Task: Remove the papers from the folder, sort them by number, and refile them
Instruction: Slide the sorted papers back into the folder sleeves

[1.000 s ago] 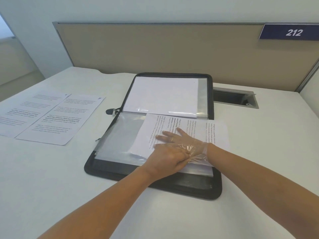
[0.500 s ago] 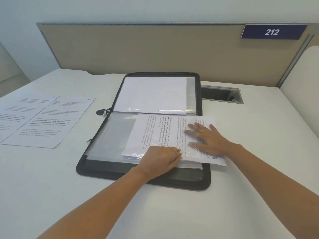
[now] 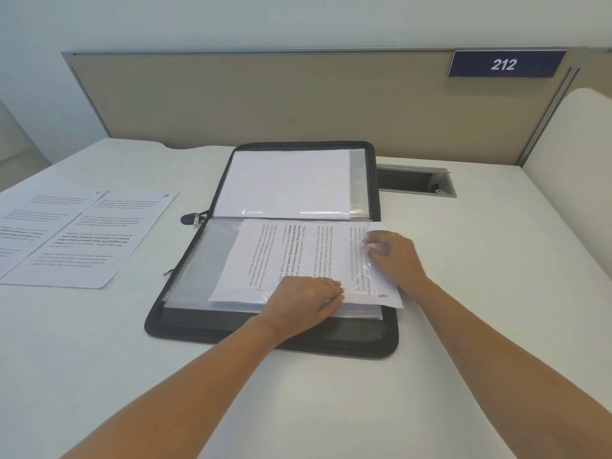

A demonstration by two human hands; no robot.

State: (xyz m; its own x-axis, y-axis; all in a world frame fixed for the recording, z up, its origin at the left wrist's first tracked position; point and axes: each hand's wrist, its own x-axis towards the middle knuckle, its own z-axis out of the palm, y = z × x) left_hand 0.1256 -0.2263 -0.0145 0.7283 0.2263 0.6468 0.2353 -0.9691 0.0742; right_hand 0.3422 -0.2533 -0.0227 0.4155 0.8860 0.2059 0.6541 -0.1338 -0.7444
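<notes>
Worktop: white, backed by a beige partition that carries a blue plate reading 212; a grey cable slot is sunk into the surface just right of the folder.
Folder: black, zip-edged, lying open and flat at the centre; its zip pull sticks out at the left of the hinge.
Far half: a clear pocket holding a blank white sheet.
Near half: a clear sleeve on top of a stack of further sleeves.
Printed sheet: turned sideways, partly inside the clear sleeve; its right end overhangs the folder's right edge and bears a blue handwritten 8.
Left grip: fingers curled together, pinching the crinkled open edge of the clear sleeve at the printed sheet's near side.
Right grip: fingers curled, clamped on the printed sheet's right end, where the plastic wrinkles.
Loose papers: two printed pages side by side, touching, flat on the worktop well left of the folder.
</notes>
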